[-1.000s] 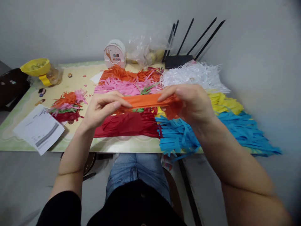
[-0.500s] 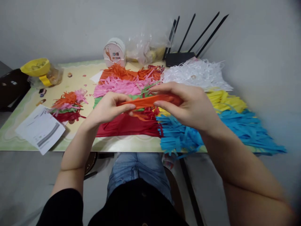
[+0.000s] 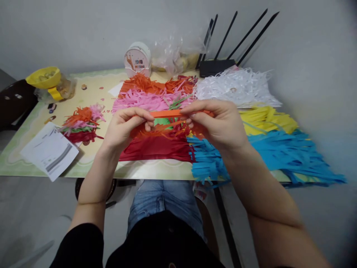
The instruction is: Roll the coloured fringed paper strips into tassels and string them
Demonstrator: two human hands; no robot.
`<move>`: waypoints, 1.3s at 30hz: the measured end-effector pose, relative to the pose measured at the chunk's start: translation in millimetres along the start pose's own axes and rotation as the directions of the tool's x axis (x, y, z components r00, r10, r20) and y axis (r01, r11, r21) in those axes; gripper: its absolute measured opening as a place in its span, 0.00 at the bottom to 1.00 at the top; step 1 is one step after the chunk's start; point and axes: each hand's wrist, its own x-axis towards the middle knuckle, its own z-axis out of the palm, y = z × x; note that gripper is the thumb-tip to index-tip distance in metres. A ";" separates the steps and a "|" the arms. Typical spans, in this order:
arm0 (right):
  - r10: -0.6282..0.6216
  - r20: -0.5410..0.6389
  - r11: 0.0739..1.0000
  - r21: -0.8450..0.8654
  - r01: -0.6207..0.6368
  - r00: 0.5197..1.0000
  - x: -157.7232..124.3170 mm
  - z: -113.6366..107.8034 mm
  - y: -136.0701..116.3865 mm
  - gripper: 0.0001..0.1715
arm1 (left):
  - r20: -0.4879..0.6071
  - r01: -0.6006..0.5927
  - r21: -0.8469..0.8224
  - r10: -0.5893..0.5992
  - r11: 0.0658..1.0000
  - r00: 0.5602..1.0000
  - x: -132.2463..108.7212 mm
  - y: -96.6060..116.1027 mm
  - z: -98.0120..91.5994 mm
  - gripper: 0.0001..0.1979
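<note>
Between my two hands an orange fringed paper strip (image 3: 167, 114) is stretched level above the table, its loose fringe hanging below. My left hand (image 3: 129, 121) pinches its left end, and my right hand (image 3: 214, 119) pinches it further right with thumb and fingers. Underneath lie layers of fringed paper: red (image 3: 156, 147), green (image 3: 164, 122), pink (image 3: 139, 98) and orange (image 3: 147, 85). Close to my right forearm are blue fringed paper (image 3: 290, 152) and yellow fringed paper (image 3: 267, 118). White fringed paper (image 3: 234, 89) lies behind my right hand.
A small multicoloured fringe bundle (image 3: 80, 124) and a white labelled sheet (image 3: 51, 150) lie left on the table (image 3: 95, 80). A yellow bowl (image 3: 43, 79) stands at the far left. Along the wall are a round box (image 3: 137, 59), a clear plastic bag (image 3: 178, 56) and a black router (image 3: 216, 67).
The orange strip now looks narrower and flatter between my hands. My left hand's fingers have curled in more at its end, and the right hand's grip has shifted. The camera view moved slightly.
</note>
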 end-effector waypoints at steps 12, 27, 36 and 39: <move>-0.158 0.036 0.880 -0.449 0.157 0.987 -12.0 0.8 -7.5 0.13 | 0.132 -0.437 0.512 0.435 0.739 0.890 -9.0 -5.6 -1.3 0.25; 0.000 0.050 0.954 -0.300 0.015 0.999 -19.1 4.1 -11.2 0.07 | 0.175 -0.050 0.384 -0.020 0.922 0.984 -12.5 13.3 3.7 0.21; 0.069 0.065 0.998 -0.008 -0.068 0.996 -16.3 4.1 0.8 0.10 | 0.010 0.010 0.109 -0.011 0.994 1.000 -16.3 2.2 -1.6 0.09; 0.020 0.105 1.000 -0.002 -0.020 0.994 -15.8 2.9 4.9 0.08 | -0.010 -0.037 0.097 0.038 0.995 0.999 -17.5 -2.4 -1.0 0.04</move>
